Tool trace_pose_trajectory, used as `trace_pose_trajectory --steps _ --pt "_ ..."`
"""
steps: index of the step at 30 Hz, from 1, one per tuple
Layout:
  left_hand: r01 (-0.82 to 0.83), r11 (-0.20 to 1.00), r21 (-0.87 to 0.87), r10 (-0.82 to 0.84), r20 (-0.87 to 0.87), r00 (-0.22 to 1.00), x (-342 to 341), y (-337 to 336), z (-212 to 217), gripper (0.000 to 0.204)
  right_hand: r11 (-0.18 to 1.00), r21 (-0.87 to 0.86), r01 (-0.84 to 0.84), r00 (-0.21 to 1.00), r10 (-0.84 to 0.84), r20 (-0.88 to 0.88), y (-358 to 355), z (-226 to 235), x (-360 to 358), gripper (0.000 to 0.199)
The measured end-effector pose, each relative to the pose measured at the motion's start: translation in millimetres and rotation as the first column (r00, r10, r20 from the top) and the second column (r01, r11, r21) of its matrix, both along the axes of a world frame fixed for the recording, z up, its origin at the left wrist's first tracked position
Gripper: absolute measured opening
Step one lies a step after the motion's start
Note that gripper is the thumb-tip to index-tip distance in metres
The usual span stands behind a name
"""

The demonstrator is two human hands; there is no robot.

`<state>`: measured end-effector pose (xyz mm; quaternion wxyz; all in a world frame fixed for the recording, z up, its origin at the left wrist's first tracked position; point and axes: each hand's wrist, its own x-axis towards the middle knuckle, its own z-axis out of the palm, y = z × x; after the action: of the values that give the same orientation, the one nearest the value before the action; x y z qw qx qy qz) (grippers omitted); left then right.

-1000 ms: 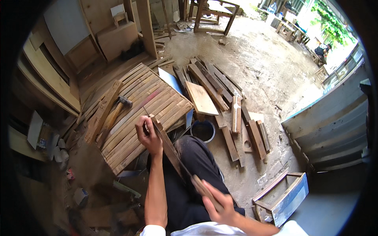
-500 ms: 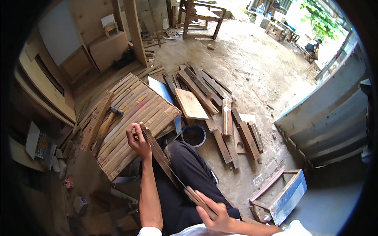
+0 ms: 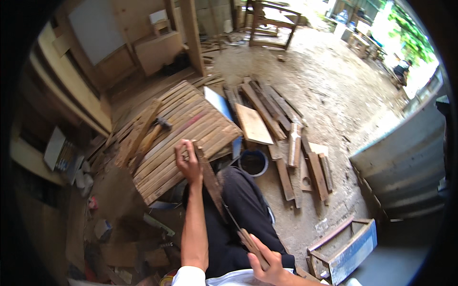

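My left hand (image 3: 189,163) is closed around the far end of a long, dark wooden strip (image 3: 211,178), just over the near edge of a slatted wooden bench (image 3: 188,128). The strip slants down toward me across my dark-trousered lap. Lower right, my right hand (image 3: 268,267) is wrapped round the wooden handle (image 3: 253,249) of a thin-bladed tool. Its narrow metal part (image 3: 232,217) runs from the handle up to the near end of the strip; its exact kind is not clear. On the bench lies a hammer (image 3: 163,123) beside a thick rough timber (image 3: 138,132).
A dark bucket (image 3: 253,163) stands by my knee. Several wooden offcuts (image 3: 315,174) and a pale board (image 3: 253,124) lie on the dirt floor. A blue-sided wooden box (image 3: 350,252) sits lower right, near corrugated sheeting (image 3: 405,162). A person (image 3: 402,70) sits far off.
The view has turned slightly left, so the scene sits further right in the picture. Both hands keep their grips, with little visible movement against the bench and my lap.
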<state>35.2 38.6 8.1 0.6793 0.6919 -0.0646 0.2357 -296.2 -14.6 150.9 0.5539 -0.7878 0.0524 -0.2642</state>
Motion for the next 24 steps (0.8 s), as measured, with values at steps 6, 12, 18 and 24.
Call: trace_pose_trajectory --steps 6,12,18,24 --pt "0.063 0.998 -0.010 -0.063 0.009 0.998 -11 -3 5 0.011 0.990 0.140 -0.023 1.000 0.022 0.004 -14 -43 158 0.038" --pt "0.036 0.999 0.040 -0.038 0.054 0.998 -8 -2 8 0.007 0.991 0.135 0.008 0.971 0.025 -0.239 -2 -26 72 0.048" --pt "0.093 0.993 -0.070 -0.099 -0.083 0.992 -15 -2 1 0.009 0.994 0.107 -0.031 0.999 0.031 -0.006 -5 4 62 0.045" --pt "0.038 0.998 0.057 -0.038 0.008 0.999 -12 -1 7 0.009 0.995 0.095 0.012 0.998 -0.006 -0.067 -11 -65 169 0.041"
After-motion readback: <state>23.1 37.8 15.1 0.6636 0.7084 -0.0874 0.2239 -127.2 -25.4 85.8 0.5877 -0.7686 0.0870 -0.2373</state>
